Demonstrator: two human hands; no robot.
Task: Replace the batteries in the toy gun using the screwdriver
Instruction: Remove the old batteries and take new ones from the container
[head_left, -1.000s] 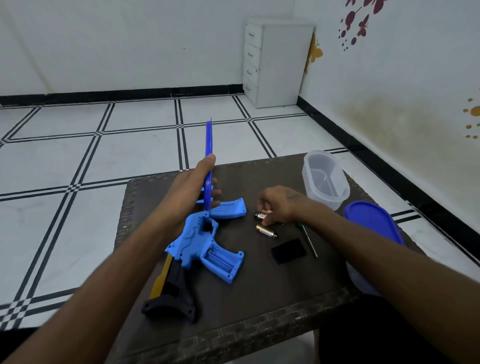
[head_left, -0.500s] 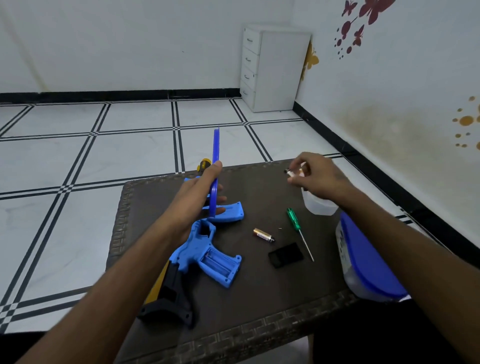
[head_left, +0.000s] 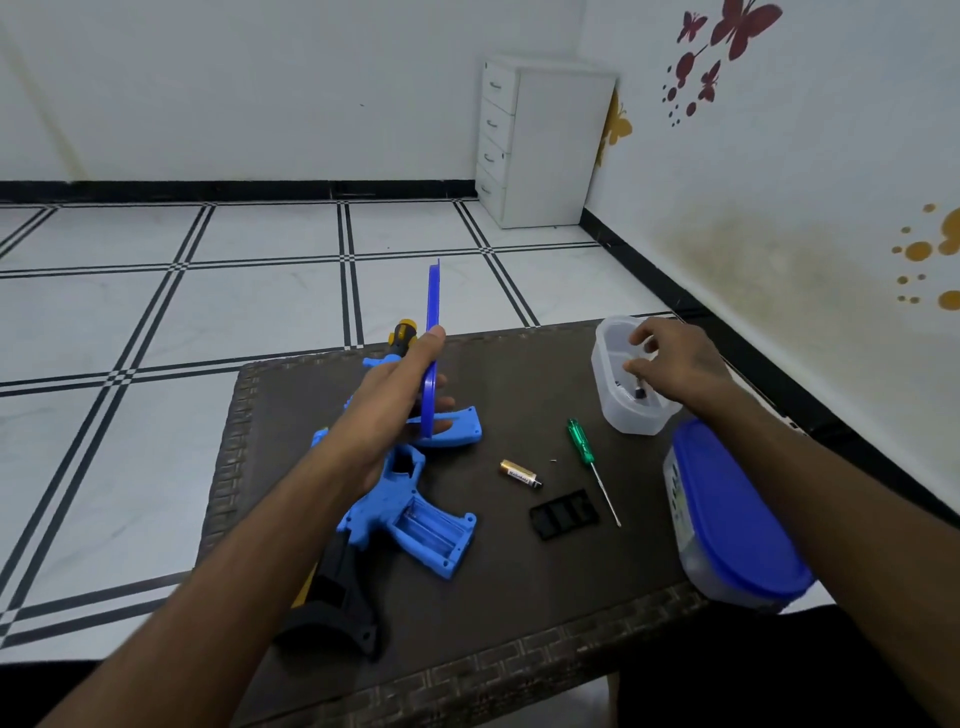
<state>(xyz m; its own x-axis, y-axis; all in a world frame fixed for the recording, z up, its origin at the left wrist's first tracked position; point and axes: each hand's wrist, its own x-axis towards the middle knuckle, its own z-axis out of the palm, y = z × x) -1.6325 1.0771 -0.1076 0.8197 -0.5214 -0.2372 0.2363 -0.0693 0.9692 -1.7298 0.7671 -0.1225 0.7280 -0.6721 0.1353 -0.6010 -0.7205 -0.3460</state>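
The left hand (head_left: 395, 395) grips a blue lid (head_left: 431, 353) standing on edge, thumb along its near side and fingers curled behind it. The right hand (head_left: 670, 364) hovers over the clear open tub (head_left: 608, 400) at two o'clock on the table (head_left: 519, 623), fingers loosely curled and holding nothing that I can make out; a small dark item lies inside the tub. The two hands are well apart. The toy gun (head_left: 410, 519) lies at nine o'clock under the left forearm, its battery bay open. Near the centre lie one battery (head_left: 521, 473), the black cover (head_left: 563, 514) and the green screwdriver (head_left: 592, 467). A blue-lidded container (head_left: 737, 519) sits at four o'clock.
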